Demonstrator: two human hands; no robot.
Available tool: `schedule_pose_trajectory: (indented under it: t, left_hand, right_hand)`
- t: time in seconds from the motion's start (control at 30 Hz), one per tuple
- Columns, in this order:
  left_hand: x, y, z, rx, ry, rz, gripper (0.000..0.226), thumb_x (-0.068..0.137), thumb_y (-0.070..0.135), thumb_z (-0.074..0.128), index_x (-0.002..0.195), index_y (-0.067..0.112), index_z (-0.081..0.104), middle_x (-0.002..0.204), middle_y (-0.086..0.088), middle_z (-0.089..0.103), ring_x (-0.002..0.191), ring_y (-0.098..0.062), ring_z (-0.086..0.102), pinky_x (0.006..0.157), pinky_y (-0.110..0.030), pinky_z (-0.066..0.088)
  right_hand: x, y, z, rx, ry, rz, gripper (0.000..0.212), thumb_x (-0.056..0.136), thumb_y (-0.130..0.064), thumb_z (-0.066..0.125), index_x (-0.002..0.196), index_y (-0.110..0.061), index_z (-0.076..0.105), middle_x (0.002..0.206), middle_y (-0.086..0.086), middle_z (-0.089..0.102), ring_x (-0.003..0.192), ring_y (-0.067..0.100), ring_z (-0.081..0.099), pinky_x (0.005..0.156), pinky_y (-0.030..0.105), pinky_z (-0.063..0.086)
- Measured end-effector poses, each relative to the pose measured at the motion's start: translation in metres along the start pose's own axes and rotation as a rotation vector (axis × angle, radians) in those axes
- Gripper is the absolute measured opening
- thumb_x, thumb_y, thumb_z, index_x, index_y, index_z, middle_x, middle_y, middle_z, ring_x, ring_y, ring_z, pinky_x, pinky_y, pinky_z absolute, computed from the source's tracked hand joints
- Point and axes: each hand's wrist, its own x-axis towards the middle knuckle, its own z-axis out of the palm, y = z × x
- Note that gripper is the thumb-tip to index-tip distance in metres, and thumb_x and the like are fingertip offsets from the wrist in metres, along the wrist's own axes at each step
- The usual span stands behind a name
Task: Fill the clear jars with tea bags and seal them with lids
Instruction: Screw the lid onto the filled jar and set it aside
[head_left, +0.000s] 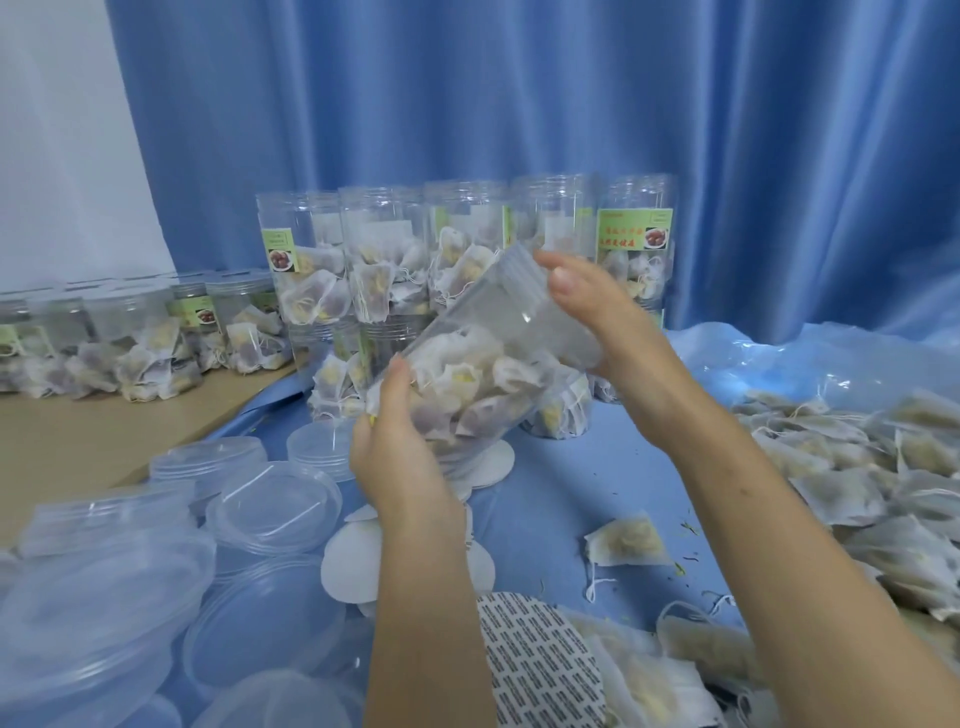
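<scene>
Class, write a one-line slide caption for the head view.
Both hands tilt a clear jar of tea bags above loose lids.

The left hand (400, 441) is covering the tilted jar's (483, 364) base. The lower edge is cutting off the printed liner disc (540, 665) and both forearms. The green labels' (634, 228) lettering is staying unreadable (too small), and the left edge is clipping the lids (104, 597).

Person, two forearms and hands in view. Left hand (395, 447): bare, no ring, no glove. Right hand (608, 317): bare, no ring, no glove; thumbnail short and unpainted. Both forearms uncovered to the frame edge; no sleeve, watch or bracelet visible.
</scene>
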Motion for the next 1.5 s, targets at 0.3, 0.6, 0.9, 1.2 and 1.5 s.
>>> schedule_pose_trajectory:
  t: [0.3, 0.6, 0.9, 1.2, 1.5]
  left_hand:
    - [-0.014, 0.002, 0.001, -0.027, 0.112, 0.300, 0.037, 0.071, 0.044, 0.073, 0.105, 0.027, 0.070, 0.107, 0.019, 0.067, 0.107, -0.011, 0.059, 0.100, -0.037, 0.043]
    - [-0.007, 0.001, -0.001, 0.033, 0.102, 0.220, 0.014, 0.070, 0.048, 0.072, 0.071, 0.035, 0.066, 0.085, 0.023, 0.060, 0.095, -0.010, 0.059, 0.098, -0.039, 0.042]
    - [-0.012, 0.003, 0.000, -0.095, 0.080, 0.361, 0.046, 0.069, 0.033, 0.076, 0.112, 0.018, 0.070, 0.119, 0.002, 0.066, 0.111, -0.014, 0.059, 0.079, -0.016, 0.044]
    - [-0.008, -0.006, 0.000, -0.191, 0.070, 0.269, 0.032, 0.072, 0.027, 0.075, 0.104, 0.023, 0.071, 0.096, 0.020, 0.066, 0.091, 0.001, 0.061, 0.070, -0.016, 0.042]
    - [-0.007, -0.010, 0.000, -0.143, 0.134, 0.092, 0.032, 0.068, 0.030, 0.077, 0.099, 0.024, 0.073, 0.101, 0.007, 0.070, 0.077, -0.005, 0.065, 0.078, -0.025, 0.053]
  right_hand:
    - [-0.014, 0.007, -0.028, -0.034, -0.103, 0.232, 0.072, 0.064, -0.070, 0.065, 0.130, -0.057, 0.040, 0.120, -0.012, 0.058, 0.087, 0.015, 0.067, 0.061, 0.024, 0.057]
    - [-0.019, 0.006, -0.046, 0.016, -0.477, 0.005, 0.091, 0.057, -0.003, 0.080, 0.128, -0.044, 0.039, 0.145, -0.013, 0.037, 0.136, 0.007, 0.033, 0.099, 0.036, 0.048]
    - [-0.020, 0.016, -0.033, -0.144, -0.242, 0.399, 0.095, 0.049, -0.099, 0.022, 0.125, -0.045, 0.037, 0.084, 0.015, 0.073, 0.070, 0.026, 0.073, 0.057, 0.027, 0.058]
    - [-0.016, 0.014, -0.034, -0.008, -0.198, 0.246, 0.063, 0.065, -0.059, 0.066, 0.124, -0.038, 0.054, 0.107, 0.011, 0.068, 0.086, 0.028, 0.070, 0.059, 0.030, 0.056]
    - [-0.017, 0.016, -0.023, -0.057, -0.191, 0.396, 0.081, 0.055, -0.095, 0.037, 0.130, -0.065, 0.028, 0.131, -0.025, 0.048, 0.103, 0.012, 0.060, 0.071, 0.038, 0.058]
